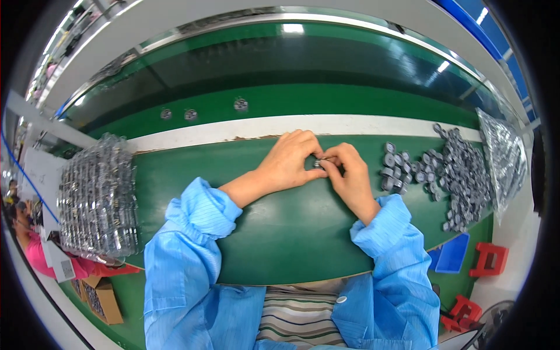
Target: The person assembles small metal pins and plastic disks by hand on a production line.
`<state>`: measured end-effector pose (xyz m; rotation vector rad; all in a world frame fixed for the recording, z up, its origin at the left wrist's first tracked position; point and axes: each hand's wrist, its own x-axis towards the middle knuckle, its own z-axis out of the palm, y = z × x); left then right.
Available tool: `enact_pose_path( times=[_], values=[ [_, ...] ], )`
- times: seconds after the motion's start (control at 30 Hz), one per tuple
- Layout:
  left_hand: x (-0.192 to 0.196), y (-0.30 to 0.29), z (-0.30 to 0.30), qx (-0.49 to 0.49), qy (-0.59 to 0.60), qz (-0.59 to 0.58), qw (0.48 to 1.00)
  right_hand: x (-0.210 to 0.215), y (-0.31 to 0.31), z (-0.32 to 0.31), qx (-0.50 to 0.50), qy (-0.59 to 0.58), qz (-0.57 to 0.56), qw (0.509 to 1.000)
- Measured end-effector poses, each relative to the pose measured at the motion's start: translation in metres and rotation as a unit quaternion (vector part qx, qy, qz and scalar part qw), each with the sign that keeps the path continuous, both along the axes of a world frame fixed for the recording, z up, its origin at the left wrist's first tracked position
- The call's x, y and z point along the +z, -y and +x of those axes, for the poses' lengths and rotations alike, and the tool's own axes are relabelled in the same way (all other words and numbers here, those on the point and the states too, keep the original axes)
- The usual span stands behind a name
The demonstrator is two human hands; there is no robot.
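Both hands meet over the middle of the green table [262,233], fingertips close together. Between them is a small dark round part with a metallic look [318,164], mostly covered by the fingers. My left hand [291,158] pinches it from the left with thumb and fingers. From the right, my right hand [350,175] grips the same part with thumb and forefinger. Right of my right hand lies a small group of grey and black round parts [396,169], which runs on into a large loose heap of similar parts [461,175].
Stacked clear plastic trays [99,198] stand at the left. Beyond a white rail [233,131], a green belt [350,99] carries several small parts, one of them a round part [241,105]. A clear plastic bag [503,160] lies far right. Below are a blue bin [452,254] and red stools [489,259].
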<state>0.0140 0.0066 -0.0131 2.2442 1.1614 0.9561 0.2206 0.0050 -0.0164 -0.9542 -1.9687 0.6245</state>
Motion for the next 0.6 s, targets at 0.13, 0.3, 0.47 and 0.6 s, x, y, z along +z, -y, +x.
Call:
enact_pose_path(
  times=[0.13,0.3,0.47,0.6],
  values=[
    [0.011,-0.014,-0.017,0.1,0.027,-0.034,0.994,-0.008,0.003,0.003,-0.028,-0.081,-0.089,0.992],
    [-0.001,-0.055,-0.067,0.298,-0.011,0.005,0.954,-0.011,0.004,0.005,-0.007,-0.029,-0.059,0.998],
    [-0.015,-0.06,-0.082,0.359,-0.066,-0.004,0.931,-0.007,0.006,0.007,0.01,-0.021,-0.075,0.997],
    [0.031,-0.025,-0.068,0.355,-0.078,0.011,0.932,-0.01,0.006,0.013,0.03,-0.004,-0.052,0.998]
  ],
)
